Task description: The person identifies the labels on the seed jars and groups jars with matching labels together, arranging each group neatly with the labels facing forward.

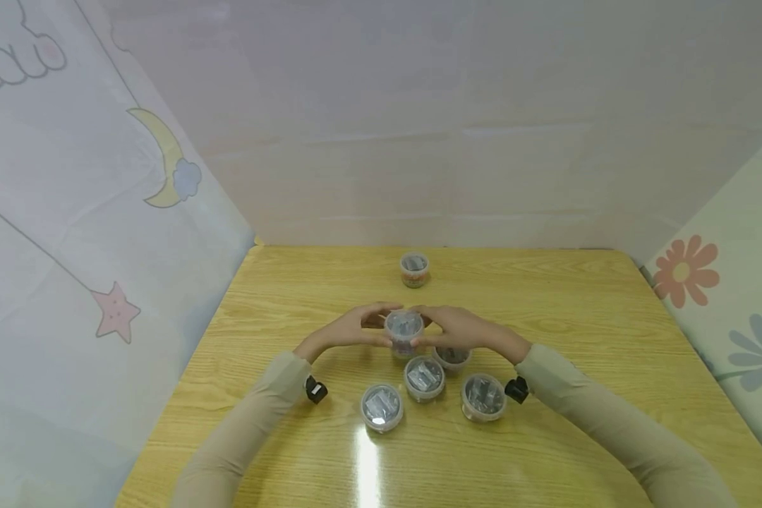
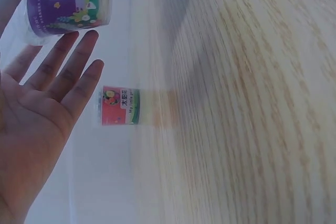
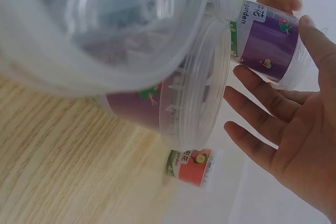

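The front tub [image 1: 382,408] is standing nearest me. My left hand [image 1: 357,329] and right hand [image 1: 462,329], half-curled, are gripping the purple-labelled tub [image 1: 403,326]; placing seemingly is requiring level lowering.

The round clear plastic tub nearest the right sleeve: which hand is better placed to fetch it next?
Probably the right hand: that tub stands closer to it than to the left hand. Both hold a purple-labelled clear plastic tub, so the right would let go first.

Muted light, white glare on wooden table [image 1: 495,466], faint shadows; nearest tub [image 3: 121,24] blurred in right wrist view
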Available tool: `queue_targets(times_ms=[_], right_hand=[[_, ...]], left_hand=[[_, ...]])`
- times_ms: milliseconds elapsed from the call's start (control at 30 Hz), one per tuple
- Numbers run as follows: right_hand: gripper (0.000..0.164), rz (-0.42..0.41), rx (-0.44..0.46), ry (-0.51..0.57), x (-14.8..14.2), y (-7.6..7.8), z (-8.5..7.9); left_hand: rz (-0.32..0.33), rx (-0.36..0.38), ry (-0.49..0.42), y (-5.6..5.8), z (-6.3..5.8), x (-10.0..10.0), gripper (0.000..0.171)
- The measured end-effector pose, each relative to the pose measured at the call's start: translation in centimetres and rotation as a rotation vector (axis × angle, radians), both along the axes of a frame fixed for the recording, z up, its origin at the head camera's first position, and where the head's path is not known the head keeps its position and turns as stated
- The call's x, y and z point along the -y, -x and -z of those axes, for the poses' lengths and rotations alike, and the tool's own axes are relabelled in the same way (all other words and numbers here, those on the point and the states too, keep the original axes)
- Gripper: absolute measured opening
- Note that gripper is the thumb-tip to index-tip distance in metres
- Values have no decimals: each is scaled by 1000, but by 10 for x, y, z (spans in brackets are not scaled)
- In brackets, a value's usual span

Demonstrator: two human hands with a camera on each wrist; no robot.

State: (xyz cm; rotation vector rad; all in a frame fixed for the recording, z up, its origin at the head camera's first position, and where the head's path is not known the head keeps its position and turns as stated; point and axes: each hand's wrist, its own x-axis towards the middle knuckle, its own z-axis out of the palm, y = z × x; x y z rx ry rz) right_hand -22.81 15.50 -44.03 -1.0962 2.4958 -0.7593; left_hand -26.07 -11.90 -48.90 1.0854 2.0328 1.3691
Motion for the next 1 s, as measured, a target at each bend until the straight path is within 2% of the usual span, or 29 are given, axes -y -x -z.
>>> queue_targets(times_ms=[233, 533, 733, 1000], right_hand=[[72, 8, 25, 28, -4, 3, -1], [66, 4, 76, 100, -8, 6, 1], [62, -11, 112, 162, -13, 10, 7], [86, 5, 121, 185, -17, 13, 12]], left_hand=[[-4, -34, -17, 2, 2, -6, 79], [8, -43, -58, 3, 0, -12, 61], [4, -41, -68, 6, 2, -17, 58], [-6, -39, -83, 9, 0, -22, 61]])
